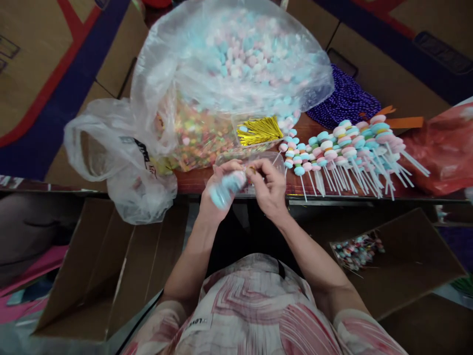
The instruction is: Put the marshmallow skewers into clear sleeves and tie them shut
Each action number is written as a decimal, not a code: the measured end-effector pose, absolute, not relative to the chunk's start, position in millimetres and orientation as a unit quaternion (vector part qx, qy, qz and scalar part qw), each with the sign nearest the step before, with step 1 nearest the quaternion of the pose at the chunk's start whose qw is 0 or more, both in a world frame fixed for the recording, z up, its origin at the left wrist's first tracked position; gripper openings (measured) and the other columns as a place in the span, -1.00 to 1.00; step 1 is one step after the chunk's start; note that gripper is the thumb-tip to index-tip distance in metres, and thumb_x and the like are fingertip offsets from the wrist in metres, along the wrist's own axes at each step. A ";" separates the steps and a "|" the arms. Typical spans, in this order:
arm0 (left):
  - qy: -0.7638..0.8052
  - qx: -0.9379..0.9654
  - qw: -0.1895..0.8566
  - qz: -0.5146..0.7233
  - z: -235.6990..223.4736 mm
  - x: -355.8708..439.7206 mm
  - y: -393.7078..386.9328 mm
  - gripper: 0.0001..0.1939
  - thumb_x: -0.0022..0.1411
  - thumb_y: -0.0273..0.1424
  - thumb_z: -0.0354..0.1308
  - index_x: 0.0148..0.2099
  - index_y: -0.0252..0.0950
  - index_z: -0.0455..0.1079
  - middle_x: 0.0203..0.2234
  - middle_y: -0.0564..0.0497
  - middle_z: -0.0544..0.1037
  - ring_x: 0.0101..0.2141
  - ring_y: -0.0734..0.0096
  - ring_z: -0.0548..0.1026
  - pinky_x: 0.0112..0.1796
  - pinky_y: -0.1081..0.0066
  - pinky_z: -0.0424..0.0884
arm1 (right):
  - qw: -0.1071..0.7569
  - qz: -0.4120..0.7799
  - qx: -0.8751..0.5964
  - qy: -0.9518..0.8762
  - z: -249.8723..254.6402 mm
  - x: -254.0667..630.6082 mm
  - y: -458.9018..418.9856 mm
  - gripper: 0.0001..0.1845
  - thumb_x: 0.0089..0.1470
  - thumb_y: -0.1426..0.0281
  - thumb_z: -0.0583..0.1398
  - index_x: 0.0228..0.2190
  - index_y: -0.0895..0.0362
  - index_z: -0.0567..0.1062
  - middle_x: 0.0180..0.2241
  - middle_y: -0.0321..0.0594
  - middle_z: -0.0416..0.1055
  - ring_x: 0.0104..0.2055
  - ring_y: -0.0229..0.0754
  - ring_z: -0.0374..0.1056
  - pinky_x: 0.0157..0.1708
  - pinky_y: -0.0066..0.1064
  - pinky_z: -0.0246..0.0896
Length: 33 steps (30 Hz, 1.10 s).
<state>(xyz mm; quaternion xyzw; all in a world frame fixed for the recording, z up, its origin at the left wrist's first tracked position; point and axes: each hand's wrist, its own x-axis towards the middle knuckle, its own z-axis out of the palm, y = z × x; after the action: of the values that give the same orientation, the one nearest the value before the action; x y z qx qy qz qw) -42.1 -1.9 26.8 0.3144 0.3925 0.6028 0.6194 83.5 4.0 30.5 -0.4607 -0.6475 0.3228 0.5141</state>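
Note:
In front of my body, my left hand (pixel 215 212) is closed around a blue and pink candy lollipop (pixel 226 190), smeared by motion, apparently in clear wrap. My right hand (pixel 269 187) pinches a small gold twist tie (pixel 253 170) close beside the candy. A clear plastic tray (pixel 273 159) lies just behind both hands. Beyond it, a bundle of gold twist ties (pixel 260 132) sits in a small clear box. To the right, many lollipops (pixel 343 143) with stacked pastel candies lie in rows, their white sticks towards me.
A large clear bag of pastel candies (pixel 244 59) and a bag of orange-yellow pieces (pixel 207 138) fill the table's back. White bag (pixel 136 182) hangs over the front edge. Purple cord (pixel 343 98) and a red bag (pixel 447 153) stand right. Cardboard boxes (pixel 92 276) flank my legs.

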 end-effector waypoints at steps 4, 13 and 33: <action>0.431 0.360 0.568 0.602 25.5 -35.7 -5.3 -0.49 0.27 0.00 0.28 -0.56 -0.25 0.46 -0.36 -0.05 0.55 -0.15 0.29 0.51 -0.01 0.35 0.41 | 0.539 0.259 -0.449 -0.664 41.1 90.4 3.7 -0.82 0.30 0.38 0.14 -0.37 0.09 0.46 -0.40 -0.29 0.41 -0.34 -0.23 0.31 -0.27 -0.36 0.24; 0.423 0.388 0.608 0.548 21.1 4.8 -21.4 -0.86 0.15 -0.29 0.40 -0.41 -0.22 0.64 -0.39 0.00 0.59 -0.24 0.34 0.50 -0.08 0.35 0.40 | 0.519 0.410 -0.537 -0.524 13.0 128.9 -49.1 -0.75 0.24 0.20 0.25 -0.36 0.08 0.63 -0.52 -0.33 0.41 -0.48 -0.26 0.27 -0.42 -0.37 0.22; 0.613 0.667 0.290 0.308 -25.4 -48.3 48.1 -0.95 0.18 -0.48 0.34 -0.34 -0.23 0.57 -0.37 -0.01 0.49 -0.27 0.27 0.43 -0.15 0.29 0.31 | 0.674 0.378 -0.607 -0.186 -37.6 227.6 -97.4 -0.69 -0.12 0.21 0.45 -0.35 0.11 0.59 -0.54 -0.35 0.34 -0.54 -0.35 0.13 -0.53 -0.43 0.02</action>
<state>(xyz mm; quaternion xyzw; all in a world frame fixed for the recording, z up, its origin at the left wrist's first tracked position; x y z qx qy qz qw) -48.3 48.1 -25.4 0.6673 0.6130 0.3081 0.2897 227.6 -97.4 -37.6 -0.6066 -0.1864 0.3781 0.6741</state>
